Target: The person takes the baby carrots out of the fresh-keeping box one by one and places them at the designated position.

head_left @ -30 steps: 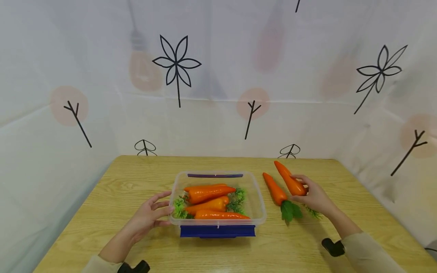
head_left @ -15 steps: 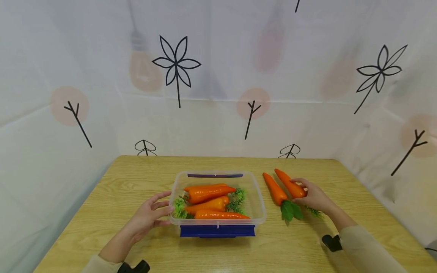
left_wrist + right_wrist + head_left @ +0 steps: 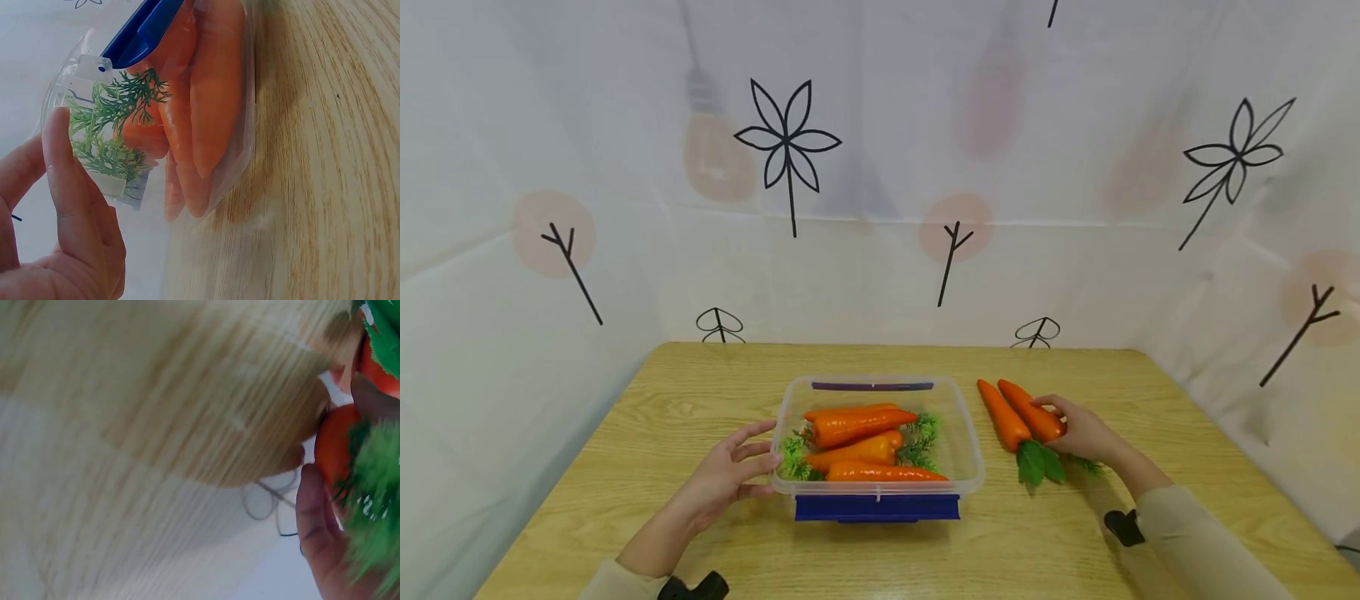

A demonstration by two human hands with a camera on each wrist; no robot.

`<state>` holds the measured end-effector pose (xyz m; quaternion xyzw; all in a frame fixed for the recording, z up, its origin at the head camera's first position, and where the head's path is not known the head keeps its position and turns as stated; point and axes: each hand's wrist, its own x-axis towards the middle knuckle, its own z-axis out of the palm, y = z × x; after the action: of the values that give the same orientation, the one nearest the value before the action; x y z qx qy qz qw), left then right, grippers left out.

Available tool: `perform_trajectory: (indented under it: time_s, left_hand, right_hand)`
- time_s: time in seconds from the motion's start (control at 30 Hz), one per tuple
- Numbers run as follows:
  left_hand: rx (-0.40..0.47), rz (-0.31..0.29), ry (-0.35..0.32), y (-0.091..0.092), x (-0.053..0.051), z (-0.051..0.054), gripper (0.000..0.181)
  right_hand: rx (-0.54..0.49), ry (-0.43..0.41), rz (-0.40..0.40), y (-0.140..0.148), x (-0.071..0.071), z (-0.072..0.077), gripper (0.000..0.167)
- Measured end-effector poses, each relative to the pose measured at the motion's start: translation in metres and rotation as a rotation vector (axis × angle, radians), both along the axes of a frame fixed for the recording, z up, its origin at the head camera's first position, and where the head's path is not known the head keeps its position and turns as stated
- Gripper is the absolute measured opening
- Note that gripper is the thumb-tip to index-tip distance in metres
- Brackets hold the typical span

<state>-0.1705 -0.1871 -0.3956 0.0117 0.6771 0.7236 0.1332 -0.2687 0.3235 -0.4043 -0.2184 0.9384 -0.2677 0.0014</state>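
My right hand (image 3: 1084, 433) grips the thick end of an orange carrot (image 3: 1026, 408), fingers on one side and thumb on the other. In the right wrist view, feathery green leaves (image 3: 378, 506) cover part of that hand. Close along its left side lies a second carrot (image 3: 1000, 412) with broad green leaves (image 3: 1037, 463). At the left, my left hand (image 3: 730, 471) touches the side of a clear plastic box (image 3: 966, 450) with fairly straight, spread fingers. Several carrots (image 3: 857, 427) with green tops lie inside the lidless box, seen through its wall in the left wrist view.
Blue clip flaps (image 3: 877, 507) hang at the box's front and back. Everything stands on a wood-grain table (image 3: 700, 375). A white patterned cloth (image 3: 865, 283) closes off the back and sides.
My right hand has lowered its carrot and shifted it left, bringing it close beside the other carrot on the table. The left hand and box have stayed put.
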Motion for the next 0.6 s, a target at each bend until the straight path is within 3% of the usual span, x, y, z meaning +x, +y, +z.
perform_trajectory:
  time_s: [0.33,0.6]
  left_hand:
    - [0.004,-0.005,0.006,0.001,0.0,0.001,0.069]
    - [0.004,-0.004,0.008,0.001,0.0,0.0,0.069]
  right_hand:
    - [-0.092,-0.093,0.013,-0.002,-0.001,0.003,0.056]
    - [-0.131,-0.113,0.013,0.008,0.006,0.016,0.065]
